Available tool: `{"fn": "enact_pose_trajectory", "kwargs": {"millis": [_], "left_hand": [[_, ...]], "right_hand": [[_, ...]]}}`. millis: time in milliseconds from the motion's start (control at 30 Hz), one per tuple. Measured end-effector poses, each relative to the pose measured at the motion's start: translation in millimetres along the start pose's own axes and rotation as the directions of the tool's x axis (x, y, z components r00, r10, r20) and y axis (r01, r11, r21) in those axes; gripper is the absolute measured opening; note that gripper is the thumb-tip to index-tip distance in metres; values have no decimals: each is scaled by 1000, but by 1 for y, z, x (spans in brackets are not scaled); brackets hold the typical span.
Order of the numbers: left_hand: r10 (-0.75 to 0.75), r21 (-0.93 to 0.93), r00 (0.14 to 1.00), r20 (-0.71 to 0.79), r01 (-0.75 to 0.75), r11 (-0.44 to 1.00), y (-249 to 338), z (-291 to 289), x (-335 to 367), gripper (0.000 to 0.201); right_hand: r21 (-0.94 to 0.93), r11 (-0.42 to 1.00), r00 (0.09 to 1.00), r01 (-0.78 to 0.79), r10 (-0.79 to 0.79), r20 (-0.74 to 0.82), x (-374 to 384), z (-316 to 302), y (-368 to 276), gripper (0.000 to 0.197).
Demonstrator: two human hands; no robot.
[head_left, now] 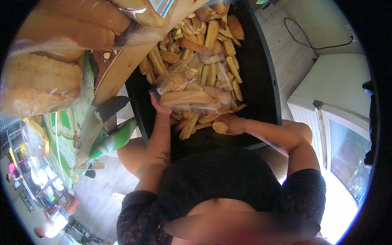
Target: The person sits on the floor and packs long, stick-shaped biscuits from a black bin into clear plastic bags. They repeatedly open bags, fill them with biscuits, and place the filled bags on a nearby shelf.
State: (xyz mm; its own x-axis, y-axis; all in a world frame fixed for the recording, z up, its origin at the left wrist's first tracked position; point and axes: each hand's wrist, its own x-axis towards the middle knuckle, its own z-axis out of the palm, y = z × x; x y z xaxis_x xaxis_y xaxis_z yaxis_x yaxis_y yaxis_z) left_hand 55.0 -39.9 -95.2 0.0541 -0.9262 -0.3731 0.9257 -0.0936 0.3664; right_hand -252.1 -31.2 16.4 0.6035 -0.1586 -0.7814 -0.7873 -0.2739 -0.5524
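Observation:
Long, thin yellow-brown slices that look like banana chips [212, 34] fill much of a large black bin [261, 81] in front of me. Over the pile lies a clear plastic bag [192, 81], partly filled with the same slices. My left hand [161, 105] grips the bag's near left side, fingers partly hidden by the film. Low in the pile, my right hand [234, 124] is closed around a few loose slices [221, 128] near the bag's right end. Its fingertips are hidden.
Filled clear bags [45, 81] of slices stand at the left, by a wooden board [126, 61] and green-white patterned cloth [67, 134]. A white glass-fronted cabinet [347, 134] is at the right. A black cable [302, 43] runs along the far right wall.

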Motion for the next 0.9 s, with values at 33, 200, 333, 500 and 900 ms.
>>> {"fn": "enact_pose_trajectory", "kwargs": {"millis": [33, 200, 333, 500, 900], "left_hand": [[31, 51, 998, -48, -28, 998, 0, 3, 2, 74], [166, 227, 983, 78, -180, 957, 7, 24, 13, 73], [163, 154, 986, 45, -168, 974, 7, 41, 13, 73], [146, 143, 981, 127, -164, 976, 3, 61, 16, 77], [-35, 438, 911, 410, -163, 884, 8, 146, 17, 108]], "right_hand": [[27, 1000, 999, -17, 18, -32, -6, -5, 4, 64], [467, 835, 876, 291, -37, -481, -68, -87, 23, 60], [562, 584, 646, 585, 83, -759, -116, -129, 5, 58], [-459, 881, 286, 118, -473, -834, -124, -139, -21, 47], [417, 600, 565, 683, -72, -822, -96, -115, -21, 42]]}}
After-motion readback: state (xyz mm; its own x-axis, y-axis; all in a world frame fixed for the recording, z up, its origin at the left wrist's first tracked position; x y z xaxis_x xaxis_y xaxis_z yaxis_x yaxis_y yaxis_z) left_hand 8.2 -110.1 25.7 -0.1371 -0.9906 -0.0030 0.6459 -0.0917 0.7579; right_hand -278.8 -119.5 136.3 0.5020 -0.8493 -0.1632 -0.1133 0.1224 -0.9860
